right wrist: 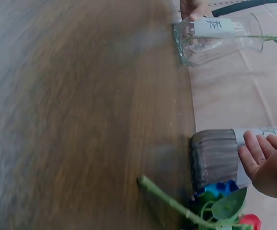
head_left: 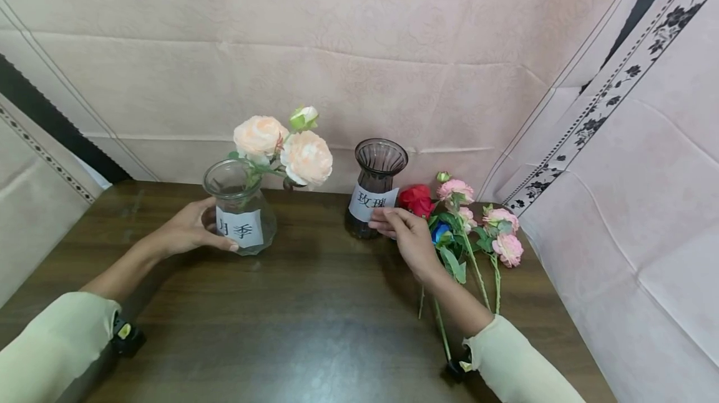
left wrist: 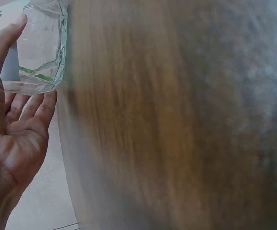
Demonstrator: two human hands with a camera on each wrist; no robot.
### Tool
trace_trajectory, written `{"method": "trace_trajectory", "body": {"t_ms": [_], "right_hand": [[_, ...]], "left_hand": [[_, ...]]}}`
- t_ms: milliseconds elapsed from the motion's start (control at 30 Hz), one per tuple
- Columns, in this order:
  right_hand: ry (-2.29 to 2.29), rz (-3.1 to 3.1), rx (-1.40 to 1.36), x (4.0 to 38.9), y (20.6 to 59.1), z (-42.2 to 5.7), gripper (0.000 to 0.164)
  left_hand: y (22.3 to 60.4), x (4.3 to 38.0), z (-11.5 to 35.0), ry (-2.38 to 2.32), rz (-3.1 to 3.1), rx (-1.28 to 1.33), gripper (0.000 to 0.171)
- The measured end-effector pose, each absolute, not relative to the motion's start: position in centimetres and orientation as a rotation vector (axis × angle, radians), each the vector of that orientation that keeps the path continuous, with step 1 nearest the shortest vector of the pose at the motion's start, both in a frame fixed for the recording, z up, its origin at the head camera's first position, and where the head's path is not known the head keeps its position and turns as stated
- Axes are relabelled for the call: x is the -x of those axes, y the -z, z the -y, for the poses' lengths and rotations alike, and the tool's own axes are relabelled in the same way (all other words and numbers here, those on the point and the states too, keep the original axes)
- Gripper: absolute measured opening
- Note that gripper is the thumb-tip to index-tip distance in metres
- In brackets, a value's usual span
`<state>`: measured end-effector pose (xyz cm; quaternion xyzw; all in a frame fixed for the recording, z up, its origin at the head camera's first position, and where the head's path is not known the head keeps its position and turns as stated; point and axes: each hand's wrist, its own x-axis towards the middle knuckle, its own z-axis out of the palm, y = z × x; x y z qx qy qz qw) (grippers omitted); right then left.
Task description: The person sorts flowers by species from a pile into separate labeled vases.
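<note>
My left hand (head_left: 193, 228) holds a clear glass vase (head_left: 266, 216) at its left side, thumb across the white label and fingers behind. Peach artificial roses (head_left: 306, 158) with a pale bud stand in that vase and lean right; a green stem shows through the glass in the left wrist view. My right hand (head_left: 412, 237) is by a smoky dark glass vase (head_left: 382, 156), its loosely bent fingertips in front of the label, holding nothing. The dark vase has no flowers in it. Beside this hand lie a red rose (head_left: 416, 201) and a blue flower (head_left: 440, 232).
Several pink artificial flowers (head_left: 508, 249) lie at the table's right, their green stems (head_left: 477, 272) pointing toward the front, partly under my right forearm. The brown wooden table (head_left: 298, 328) ends at a pale cloth backdrop (head_left: 337, 66) close behind both vases. More cloth hangs at both sides.
</note>
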<state>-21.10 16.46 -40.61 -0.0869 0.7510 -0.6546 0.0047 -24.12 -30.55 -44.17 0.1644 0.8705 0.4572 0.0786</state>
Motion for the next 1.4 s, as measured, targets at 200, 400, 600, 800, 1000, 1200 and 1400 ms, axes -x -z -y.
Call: {"method": "trace_trajectory", "body": {"t_ms": [200, 400, 600, 800, 1000, 1200, 1400], "right_hand": [[2.076, -2.360, 0.222, 21.1, 40.8, -17.9, 0.038], [2.099, -2.344, 0.176, 21.2, 40.7, -19.5, 0.038], [2.150, -2.330, 0.147, 21.3, 40.3, -20.9, 0.038], [2.185, -2.303, 0.174, 21.1, 40.1, -22.5, 0.044], [2.209, -2.292, 0.153, 20.9, 39.9, -24.5, 0.050], [2.213, -2.293, 0.097, 20.8, 39.8, -26.7, 0.050], [2.266, -2.257, 0.059, 20.6, 39.8, -28.7, 0.038]], "left_hand": [[44.3, 24.1, 30.6, -1.370, -2.598, -0.492, 0.108], [44.1, 24.2, 30.6, -1.359, -2.608, -0.487, 0.107], [44.0, 24.3, 30.7, -1.334, -2.622, -0.488, 0.107], [43.9, 24.3, 30.6, -1.314, -2.637, -0.469, 0.107], [44.0, 24.2, 30.4, -1.344, -2.618, -0.501, 0.105], [44.1, 24.3, 30.5, -1.364, -2.604, -0.505, 0.107], [44.1, 24.3, 30.5, -1.360, -2.601, -0.488, 0.108]]}}
